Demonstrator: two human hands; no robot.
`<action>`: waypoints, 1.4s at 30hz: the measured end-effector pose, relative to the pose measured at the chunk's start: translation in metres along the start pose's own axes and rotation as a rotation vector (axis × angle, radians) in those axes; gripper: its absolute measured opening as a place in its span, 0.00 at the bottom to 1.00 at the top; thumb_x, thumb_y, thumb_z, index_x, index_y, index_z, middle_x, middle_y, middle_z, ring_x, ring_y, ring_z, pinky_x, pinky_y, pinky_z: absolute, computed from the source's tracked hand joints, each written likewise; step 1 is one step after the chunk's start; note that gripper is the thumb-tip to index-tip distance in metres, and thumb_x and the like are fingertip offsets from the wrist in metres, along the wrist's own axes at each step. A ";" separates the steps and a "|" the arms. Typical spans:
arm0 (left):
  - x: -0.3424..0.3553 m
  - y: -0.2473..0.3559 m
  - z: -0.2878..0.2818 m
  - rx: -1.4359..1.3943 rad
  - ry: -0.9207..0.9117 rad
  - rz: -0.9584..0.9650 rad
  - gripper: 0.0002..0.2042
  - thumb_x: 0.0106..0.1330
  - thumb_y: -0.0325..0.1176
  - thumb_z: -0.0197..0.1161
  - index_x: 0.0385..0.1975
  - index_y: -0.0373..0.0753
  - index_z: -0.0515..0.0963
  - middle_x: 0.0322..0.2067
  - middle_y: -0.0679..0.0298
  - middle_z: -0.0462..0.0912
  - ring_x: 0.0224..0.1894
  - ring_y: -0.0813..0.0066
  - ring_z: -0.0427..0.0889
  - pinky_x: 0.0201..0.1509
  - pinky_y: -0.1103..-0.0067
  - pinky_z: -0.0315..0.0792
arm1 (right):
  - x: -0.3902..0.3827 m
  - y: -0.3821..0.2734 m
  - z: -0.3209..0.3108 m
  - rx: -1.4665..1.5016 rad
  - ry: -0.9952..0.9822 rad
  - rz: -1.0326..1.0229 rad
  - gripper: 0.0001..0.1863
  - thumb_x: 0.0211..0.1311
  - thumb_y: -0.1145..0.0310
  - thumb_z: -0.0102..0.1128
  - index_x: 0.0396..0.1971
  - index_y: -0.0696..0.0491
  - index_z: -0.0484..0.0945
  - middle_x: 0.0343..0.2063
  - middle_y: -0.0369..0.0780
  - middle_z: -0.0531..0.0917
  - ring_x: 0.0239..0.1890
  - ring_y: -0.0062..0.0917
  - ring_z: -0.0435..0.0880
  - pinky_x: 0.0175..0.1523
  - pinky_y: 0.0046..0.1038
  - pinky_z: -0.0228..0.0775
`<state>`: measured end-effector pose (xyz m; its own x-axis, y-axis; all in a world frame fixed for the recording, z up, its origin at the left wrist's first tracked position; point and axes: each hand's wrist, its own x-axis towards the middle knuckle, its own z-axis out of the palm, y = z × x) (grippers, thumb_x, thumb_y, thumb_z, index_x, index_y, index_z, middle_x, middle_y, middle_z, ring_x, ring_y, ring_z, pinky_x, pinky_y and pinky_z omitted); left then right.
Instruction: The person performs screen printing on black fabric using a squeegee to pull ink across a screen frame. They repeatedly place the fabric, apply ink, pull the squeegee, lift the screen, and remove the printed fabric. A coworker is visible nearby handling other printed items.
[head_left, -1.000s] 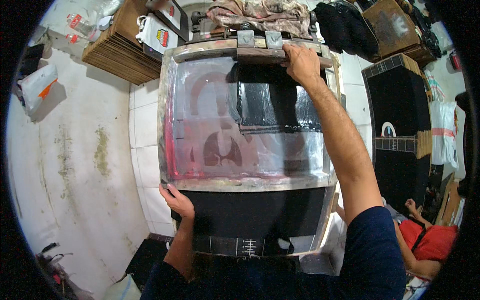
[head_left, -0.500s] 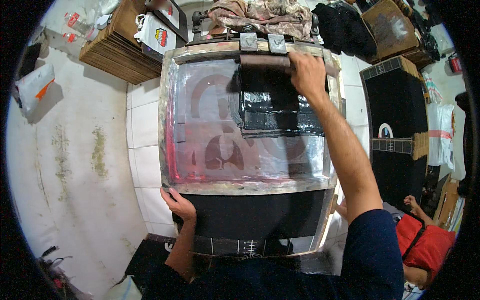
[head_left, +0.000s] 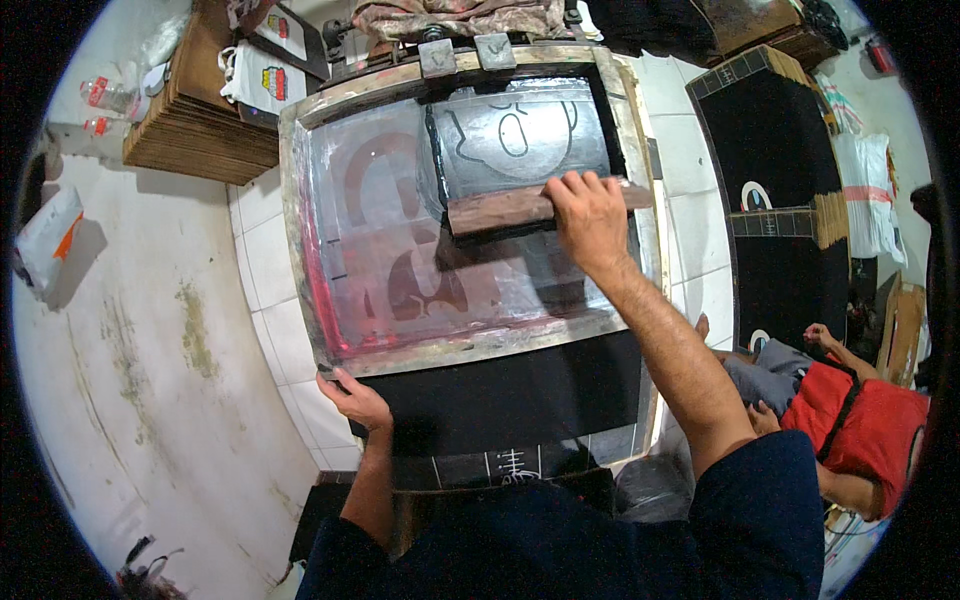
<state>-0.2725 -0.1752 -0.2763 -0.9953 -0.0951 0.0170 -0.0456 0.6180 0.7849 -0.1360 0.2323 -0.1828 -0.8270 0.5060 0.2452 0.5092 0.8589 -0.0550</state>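
Observation:
A wooden-framed printing screen [head_left: 480, 346] lies over a black cloth [head_left: 500, 395]. My right hand [head_left: 592, 222] is closed over the wooden handle of a squeegee [head_left: 500, 210], which stands crosswise on the mesh. Beyond the squeegee, the swept mesh [head_left: 550, 135] shows the outline of a drawn figure, with black ink left along its sides. Reddish stain and darker curved shapes mark the mesh's left part. At the screen's near left corner, my left hand [head_left: 358, 400] grips the frame, thumb on top; its other fingers are partly hidden.
Two metal clamps [head_left: 438, 58] hold the screen's far edge. Stacked boards [head_left: 200, 130] stand at the far left beside a whitish wall [head_left: 150, 330]. Boards with black cloth [head_left: 775, 170] lie to the right. A person in red [head_left: 850, 425] sits at the lower right.
My right hand has pulled the squeegee from the screen's far edge toward me, wiping black ink off the patch behind it. My left hand stays at the corner. The whole view has shifted and tilted.

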 end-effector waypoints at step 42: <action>0.025 0.060 -0.042 -0.293 -0.473 0.062 0.52 0.49 0.13 0.75 0.76 0.32 0.51 0.62 0.51 0.73 0.57 0.63 0.79 0.61 0.70 0.77 | 0.122 0.073 0.039 0.179 0.566 0.057 0.32 0.54 0.61 0.74 0.61 0.45 0.76 0.55 0.44 0.78 0.61 0.39 0.73 0.64 0.44 0.59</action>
<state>-0.2963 -0.1734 -0.2031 -0.9281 0.3368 -0.1588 -0.0278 0.3626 0.9315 -0.2091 0.3601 -0.1944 -0.5192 0.4727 0.7120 0.4599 0.8568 -0.2334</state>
